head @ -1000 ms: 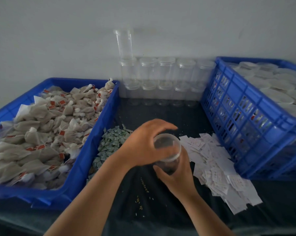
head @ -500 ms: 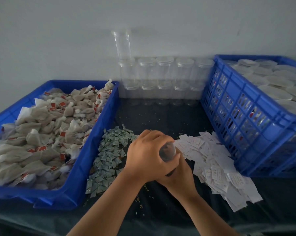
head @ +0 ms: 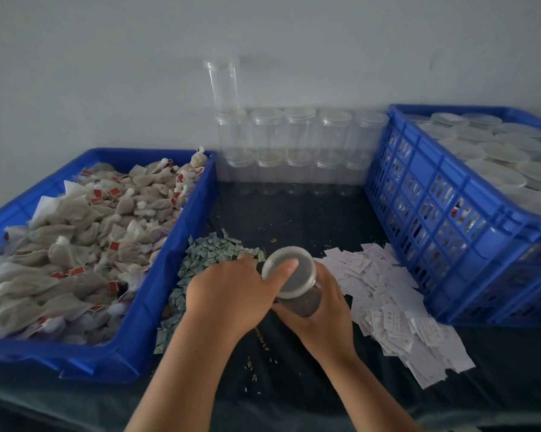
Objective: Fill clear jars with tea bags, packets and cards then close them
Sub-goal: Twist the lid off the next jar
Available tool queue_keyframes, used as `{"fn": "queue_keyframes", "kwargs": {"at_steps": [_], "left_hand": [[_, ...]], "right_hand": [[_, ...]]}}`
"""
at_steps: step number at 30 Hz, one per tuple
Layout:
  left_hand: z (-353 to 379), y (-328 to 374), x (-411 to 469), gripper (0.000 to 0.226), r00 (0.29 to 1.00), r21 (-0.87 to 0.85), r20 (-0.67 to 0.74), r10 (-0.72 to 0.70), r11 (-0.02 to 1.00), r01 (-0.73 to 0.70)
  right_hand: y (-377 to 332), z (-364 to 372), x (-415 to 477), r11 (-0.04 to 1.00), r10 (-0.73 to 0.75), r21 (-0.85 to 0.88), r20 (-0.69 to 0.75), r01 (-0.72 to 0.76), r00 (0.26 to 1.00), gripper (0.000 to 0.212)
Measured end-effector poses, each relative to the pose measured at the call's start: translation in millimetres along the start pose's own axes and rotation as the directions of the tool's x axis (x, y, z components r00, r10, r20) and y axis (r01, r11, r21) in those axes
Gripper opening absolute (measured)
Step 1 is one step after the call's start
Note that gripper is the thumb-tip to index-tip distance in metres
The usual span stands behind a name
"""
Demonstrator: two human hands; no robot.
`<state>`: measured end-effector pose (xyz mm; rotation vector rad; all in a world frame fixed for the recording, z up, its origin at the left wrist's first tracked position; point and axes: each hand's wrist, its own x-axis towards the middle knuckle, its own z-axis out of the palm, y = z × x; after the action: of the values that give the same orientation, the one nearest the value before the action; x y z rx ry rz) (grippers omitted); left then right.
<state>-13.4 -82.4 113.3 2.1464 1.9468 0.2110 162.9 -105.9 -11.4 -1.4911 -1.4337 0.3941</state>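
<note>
Holding one clear jar (head: 306, 299) tilted above the dark worktop (head: 294, 213), both hands meet between two loose heaps. The left hand (head: 228, 294) curls its grip round the rim of the translucent lid (head: 299, 275), with the thumb laid across the top. The right hand (head: 325, 313) wraps its grip round the jar's body from beneath. What is inside the jar looks dark and cannot be made out.

Two blue containers flank the hands. A shallow blue tray (head: 157, 294) on the left is piled with tea bags (head: 85, 244), too many to count, many carrying small red tags with no readable writing. A taller slatted blue crate (head: 434, 219) on the right is filled with closed jars (head: 496, 151), seen as pale round lids.

Against the wall stand eleven empty jars (head: 299, 141): five in a back row, five in a front row, and a single jar (head: 222, 85) standing on the back row's left end.

A heap of small green packets (head: 213, 251) lies just left of the hands. A spread of white cards (head: 384, 294) lies to the right; their print is too small to read. A few loose grains (head: 263, 341) dot the cloth near the wrists.
</note>
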Motion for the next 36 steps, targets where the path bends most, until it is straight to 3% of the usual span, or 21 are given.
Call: {"fn": "queue_keyframes", "kwargs": {"at_steps": [2,4,6,8,12,14,16,20,24,26,29,32,34,36], "left_hand": [[-6,-3,-5,0.095,0.982,-0.060,-0.036,0.185,0.981,-0.187],[-11,-2,-8,0.101,0.913,-0.184,0.023,0.407,0.899,-0.397],[-12,-2,-6,0.098,0.862,-0.198,0.071,0.501,0.855,-0.480],[-6,-3,-3,0.082,0.862,-0.157,-0.021,0.506,0.850,-0.503],[-3,3,-5,0.069,0.916,-0.187,-0.231,0.327,0.909,-0.372],[-3,6,-5,0.049,0.925,-0.297,-0.315,0.214,0.903,-0.310],[-7,6,-3,0.035,0.926,-0.494,-0.372,0.068,0.830,-0.259],[-13,-3,6,0.037,0.954,-0.768,-0.274,-0.121,0.625,-0.141],[23,-22,26,0.028,0.966,-0.846,-0.105,-0.238,0.532,0.039],[56,-30,33,0.018,0.963,-0.800,-0.069,-0.259,0.592,0.102],[94,-39,35,0.021,0.966,-0.657,-0.144,-0.213,0.750,0.068],[111,-43,39,0.034,0.955,-0.240,-0.296,-0.009,0.969,-0.065],[110,-39,40,0.041,0.957,-0.128,-0.290,0.027,0.989,-0.067],[103,-36,39,0.038,0.952,-0.185,-0.305,0.038,0.978,-0.099]], "right_hand": [[2,1,0,0.999,-0.032,0.007,0.015,0.032,0.999,0.089],[4,1,-3,0.997,-0.072,0.010,0.062,0.071,0.995,0.090],[5,1,-6,0.996,-0.089,0.001,0.110,0.090,0.990,0.091],[2,1,-7,0.995,-0.102,-0.004,0.120,0.103,0.988,0.089],[-6,-1,-4,0.992,-0.123,0.026,0.116,0.121,0.986,0.086],[-6,-2,-3,0.995,-0.089,0.056,0.082,0.084,0.993,0.088],[-5,-4,-1,0.994,-0.015,0.111,0.020,0.013,1.000,0.089],[1,-5,2,0.955,0.113,0.279,-0.027,-0.101,0.993,0.082],[3,-4,4,0.929,0.143,0.347,-0.011,-0.130,0.990,0.081],[5,-4,5,0.919,0.145,0.369,0.005,-0.136,0.989,0.079],[8,-3,6,0.917,0.150,0.373,0.011,-0.143,0.989,0.077],[10,-2,5,0.923,0.138,0.361,0.016,-0.135,0.990,0.079],[7,-2,4,0.940,0.105,0.323,0.025,-0.108,0.994,0.080],[3,-2,2,0.965,0.055,0.254,0.038,-0.063,0.998,0.082]]}}
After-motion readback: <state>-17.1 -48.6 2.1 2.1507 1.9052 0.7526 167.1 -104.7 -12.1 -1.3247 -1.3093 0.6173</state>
